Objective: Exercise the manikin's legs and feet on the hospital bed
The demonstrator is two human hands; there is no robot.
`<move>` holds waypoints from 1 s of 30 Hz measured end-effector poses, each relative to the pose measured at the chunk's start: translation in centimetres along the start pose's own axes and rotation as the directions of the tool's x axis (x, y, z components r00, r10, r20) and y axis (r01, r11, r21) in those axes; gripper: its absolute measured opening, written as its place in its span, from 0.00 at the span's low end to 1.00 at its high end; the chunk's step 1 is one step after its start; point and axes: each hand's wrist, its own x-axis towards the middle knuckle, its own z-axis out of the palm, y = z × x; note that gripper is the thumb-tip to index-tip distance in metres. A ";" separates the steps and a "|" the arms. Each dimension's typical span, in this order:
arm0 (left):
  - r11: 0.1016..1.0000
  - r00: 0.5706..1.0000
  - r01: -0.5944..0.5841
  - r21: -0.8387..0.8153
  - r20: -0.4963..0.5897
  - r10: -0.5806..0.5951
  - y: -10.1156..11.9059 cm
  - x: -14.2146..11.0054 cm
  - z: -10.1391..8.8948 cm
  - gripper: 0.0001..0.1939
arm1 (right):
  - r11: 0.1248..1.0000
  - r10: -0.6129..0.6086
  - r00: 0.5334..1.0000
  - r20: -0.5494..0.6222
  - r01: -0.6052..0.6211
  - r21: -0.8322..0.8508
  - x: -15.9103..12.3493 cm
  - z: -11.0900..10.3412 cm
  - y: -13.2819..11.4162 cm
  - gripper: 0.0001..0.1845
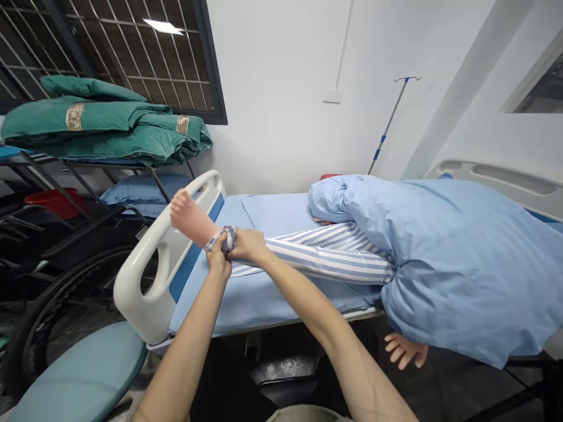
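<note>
Evidently, in the head view, the bunched blue-and-white striped fabric cuff (229, 237) is pinched by the left hand (219, 259) and right hand (248, 244) around the smooth pink ankle (203, 230), over the blue-sheeted bed (275, 208), and is probably best gathered evenly, without twisting.

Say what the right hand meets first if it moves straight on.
The right hand would first meet the bunched striped cloth it touches, then probably the bare foot; depth is unclear.
</note>
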 end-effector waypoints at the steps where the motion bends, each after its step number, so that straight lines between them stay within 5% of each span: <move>1: 0.995 0.993 0.087 -0.050 -0.075 -0.090 -0.7 0.0 -1.4 0.09 | 1.000 0.000 1.000 0.026 0.001 -0.017 0.1 1.9 -0.2 0.30; 7: 0.941 0.933 0.306 -0.146 -0.150 -0.327 -5.5 -0.2 -8.8 0.06 | 0.996 -0.026 0.992 0.125 0.036 -0.078 -0.2 11.7 -0.2 0.25; 13: 0.870 0.843 0.452 -0.198 -0.225 -0.489 -9.9 -0.6 -13.7 0.05 | 0.995 0.012 0.957 0.288 0.017 -0.099 -0.7 17.6 0.5 0.28; 21: 0.844 0.818 0.472 -0.255 -0.230 -0.528 -11.2 -0.3 -14.9 0.06 | 0.997 0.021 0.947 0.322 0.006 -0.082 -0.5 18.7 0.8 0.28; 30: 0.929 0.933 0.318 0.189 -0.240 -0.270 -9.0 -0.7 -15.6 0.04 | 0.999 -0.014 0.948 0.319 0.025 -0.029 -0.7 18.6 1.2 0.29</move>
